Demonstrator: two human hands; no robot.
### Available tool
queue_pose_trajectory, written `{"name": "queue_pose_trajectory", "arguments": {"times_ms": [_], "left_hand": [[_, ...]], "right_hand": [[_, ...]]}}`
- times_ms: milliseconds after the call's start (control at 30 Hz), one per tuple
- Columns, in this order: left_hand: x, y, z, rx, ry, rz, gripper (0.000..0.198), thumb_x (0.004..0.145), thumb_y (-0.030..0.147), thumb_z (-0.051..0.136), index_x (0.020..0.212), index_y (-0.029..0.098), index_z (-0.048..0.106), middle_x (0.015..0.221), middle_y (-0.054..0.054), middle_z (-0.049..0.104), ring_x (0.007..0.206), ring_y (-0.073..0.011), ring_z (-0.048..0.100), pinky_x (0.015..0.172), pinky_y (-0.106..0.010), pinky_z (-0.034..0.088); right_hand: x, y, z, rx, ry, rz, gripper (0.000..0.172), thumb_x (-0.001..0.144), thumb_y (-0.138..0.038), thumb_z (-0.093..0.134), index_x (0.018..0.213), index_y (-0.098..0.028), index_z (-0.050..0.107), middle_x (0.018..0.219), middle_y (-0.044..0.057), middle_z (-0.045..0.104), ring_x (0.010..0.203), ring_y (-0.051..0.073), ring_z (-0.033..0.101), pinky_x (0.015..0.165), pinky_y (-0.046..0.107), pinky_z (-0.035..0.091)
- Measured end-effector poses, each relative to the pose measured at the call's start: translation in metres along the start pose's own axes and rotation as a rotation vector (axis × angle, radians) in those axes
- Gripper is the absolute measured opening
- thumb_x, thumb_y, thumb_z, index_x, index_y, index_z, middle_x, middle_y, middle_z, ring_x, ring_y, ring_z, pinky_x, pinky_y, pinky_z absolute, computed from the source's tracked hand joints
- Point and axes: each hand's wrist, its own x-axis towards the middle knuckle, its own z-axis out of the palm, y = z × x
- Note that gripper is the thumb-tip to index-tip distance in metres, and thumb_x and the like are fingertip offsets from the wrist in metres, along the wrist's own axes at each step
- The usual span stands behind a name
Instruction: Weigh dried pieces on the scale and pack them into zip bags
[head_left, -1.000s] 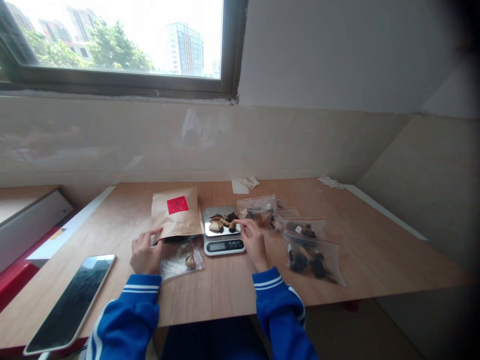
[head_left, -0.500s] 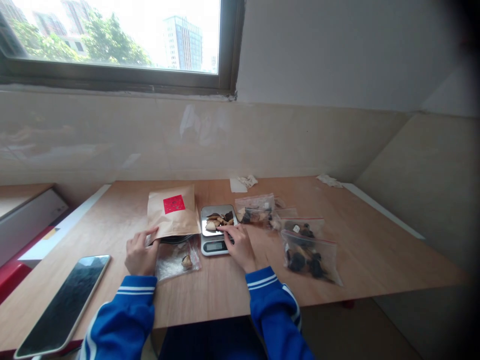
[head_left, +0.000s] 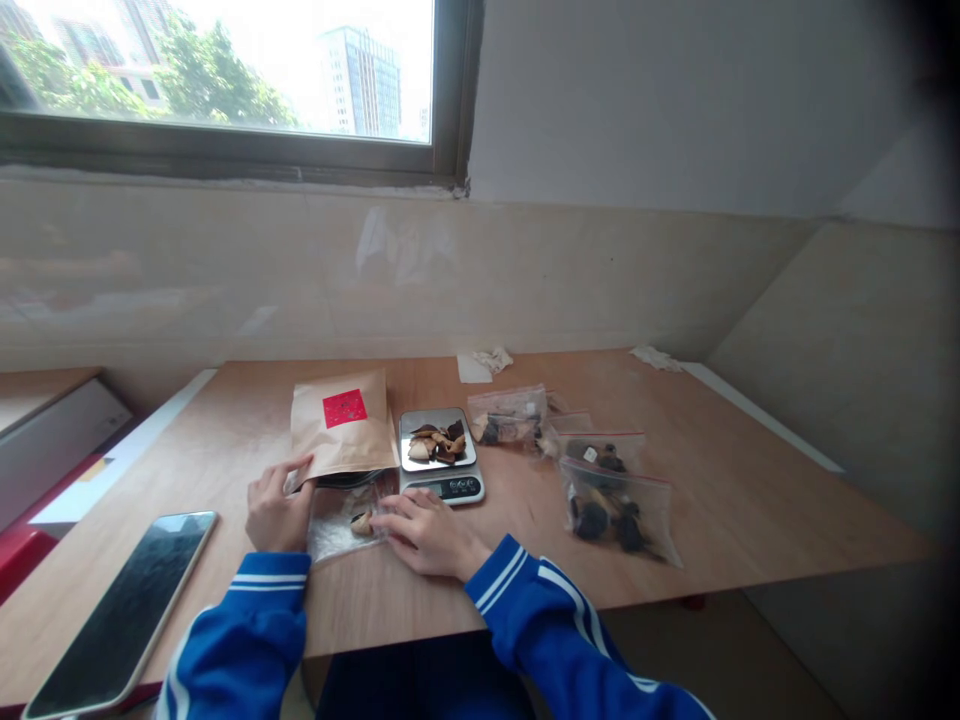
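My left hand [head_left: 279, 508] is pinched at the upper left corner of a clear plastic bag [head_left: 334, 535], its fingertips also by the lower corner of a brown paper bag [head_left: 311, 410] with a red label. One pale dried piece [head_left: 362, 523] lies in the plastic bag. With fingers stretched out, my right hand [head_left: 429, 532] rests at that bag's right edge, fingertips close to the dried piece. Behind it a small digital scale [head_left: 471, 488] carries a heap of brown and cream dried slices [head_left: 436, 443]; the hand partly covers its display.
Zip bags of dark dried pieces [head_left: 619, 510] lie on the right, with more bags [head_left: 510, 415] beside the scale. A phone [head_left: 124, 610] lies at the left table edge. Crumpled tissue [head_left: 493, 360] and white paper [head_left: 474, 370] are by the wall.
My right hand has left the slices on the scale and moved down and left to the plastic bag. My left hand stays at the bag corner.
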Motion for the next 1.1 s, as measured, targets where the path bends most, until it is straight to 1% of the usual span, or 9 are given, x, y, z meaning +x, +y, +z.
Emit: {"name": "queue_pose_trajectory", "arguments": {"times_ms": [100,267,500,567,633,733,833,967,1100], "left_hand": [[0.000,0.001,0.000,0.008,-0.001,-0.002,0.021,0.081,0.035,0.057,0.095,0.024,0.068,0.091,-0.002,0.066,0.082,-0.0201,0.050,0.072,-0.029,0.038],[0.000,0.001,-0.001,0.010,-0.018,-0.004,0.021,0.080,0.034,0.057,0.096,0.024,0.068,0.092,-0.002,0.066,0.081,-0.0198,0.050,0.072,-0.029,0.038],[0.000,0.005,-0.004,-0.024,-0.038,-0.043,0.021,0.080,0.033,0.057,0.096,0.025,0.068,0.092,-0.003,0.065,0.084,-0.0200,0.050,0.075,-0.030,0.039],[0.001,0.006,-0.005,-0.032,-0.039,-0.056,0.021,0.079,0.034,0.057,0.096,0.024,0.068,0.091,-0.003,0.065,0.083,-0.0200,0.050,0.074,-0.030,0.039],[0.001,0.006,-0.005,-0.025,-0.038,-0.065,0.021,0.079,0.034,0.058,0.095,0.024,0.068,0.091,-0.003,0.065,0.084,-0.0202,0.050,0.073,-0.030,0.039],[0.001,0.005,-0.006,-0.016,-0.044,-0.068,0.022,0.080,0.034,0.057,0.097,0.024,0.068,0.093,-0.003,0.065,0.085,-0.0205,0.050,0.073,-0.030,0.039],[0.001,0.004,-0.005,-0.014,-0.050,-0.072,0.022,0.080,0.033,0.057,0.098,0.025,0.067,0.094,-0.003,0.065,0.085,-0.0206,0.050,0.073,-0.030,0.040],[0.001,0.004,-0.005,-0.014,-0.043,-0.064,0.024,0.081,0.035,0.056,0.098,0.024,0.068,0.095,-0.004,0.066,0.085,-0.0210,0.050,0.072,-0.030,0.040],[0.002,0.006,-0.004,-0.030,-0.031,-0.060,0.023,0.080,0.035,0.055,0.097,0.025,0.068,0.094,-0.004,0.066,0.086,-0.0217,0.051,0.073,-0.031,0.041]], "right_hand": [[0.001,-0.001,0.000,0.003,0.008,-0.005,0.020,0.089,-0.026,0.051,0.106,-0.022,0.059,0.122,0.004,0.058,0.105,0.020,0.051,0.093,0.033,0.039],[0.011,-0.014,0.002,0.017,0.034,-0.028,0.032,0.089,-0.028,0.050,0.120,-0.018,0.051,0.134,0.008,0.050,0.115,0.021,0.047,0.097,0.035,0.038],[0.022,-0.022,0.020,0.031,0.018,-0.055,0.026,0.086,-0.010,0.048,0.108,-0.019,0.059,0.106,0.008,0.062,0.100,0.019,0.054,0.087,0.032,0.046],[0.020,-0.019,0.017,0.083,0.078,-0.044,0.029,0.088,-0.009,0.044,0.111,-0.019,0.059,0.102,0.007,0.063,0.096,0.018,0.056,0.085,0.031,0.047],[0.019,-0.014,0.008,0.151,0.203,0.022,0.030,0.088,-0.008,0.043,0.111,-0.019,0.058,0.098,0.006,0.064,0.095,0.017,0.057,0.085,0.030,0.048],[0.023,0.003,-0.016,0.236,0.431,0.206,0.025,0.089,-0.010,0.045,0.105,-0.022,0.060,0.096,0.004,0.065,0.096,0.017,0.058,0.088,0.030,0.047],[0.033,0.035,-0.041,0.245,0.554,0.385,0.022,0.088,-0.011,0.045,0.096,-0.021,0.062,0.096,0.005,0.063,0.097,0.017,0.058,0.088,0.032,0.046],[0.046,0.083,-0.056,0.233,0.441,0.562,0.020,0.084,-0.010,0.044,0.088,-0.018,0.063,0.090,0.005,0.063,0.087,0.016,0.060,0.081,0.029,0.048],[0.053,0.109,-0.047,0.185,0.353,0.615,0.023,0.081,-0.006,0.043,0.091,-0.015,0.061,0.090,0.006,0.065,0.084,0.016,0.061,0.077,0.029,0.048]]}}
